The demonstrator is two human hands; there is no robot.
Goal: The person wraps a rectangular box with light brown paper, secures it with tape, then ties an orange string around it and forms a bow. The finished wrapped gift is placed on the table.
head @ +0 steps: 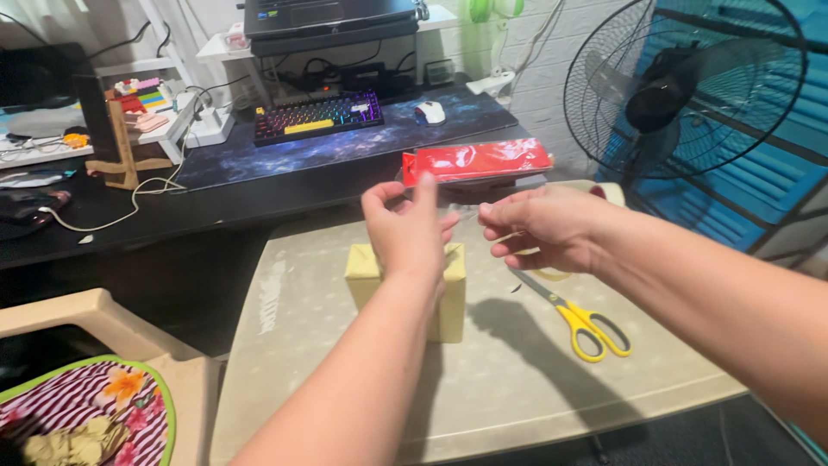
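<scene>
Holding both hands up over the small beige table [362,406], close together, above the yellow wrapped box [448,302]

Left hand [405,233] raised right over the box, fingers bunched and curled, thumb up, seeming to pinch one end of a thin clear strip [466,214], most likely tape, though too faint to tell for sure

Right hand [539,229] just beside it, toward the right edge of the table, fingers curled in, pinching the other end of the same strip

Strip stretched short and level between the two hands, running left to right

Box sitting near the middle of the table, straight below the left hand and a little down and left from the right hand, so nearer the left hand, not touched by either

Box a little taller than wide from this view, top side partly hidden behind the left hand

Yellow-handled scissors [582,319] lying flat near the right edge, blades pointing toward the back edge, under the right arm

Red flat packet [477,161] resting at the back edge, beyond both hands

Roll of tape [608,192] peeking out behind the right hand, near the back right corner
</scene>
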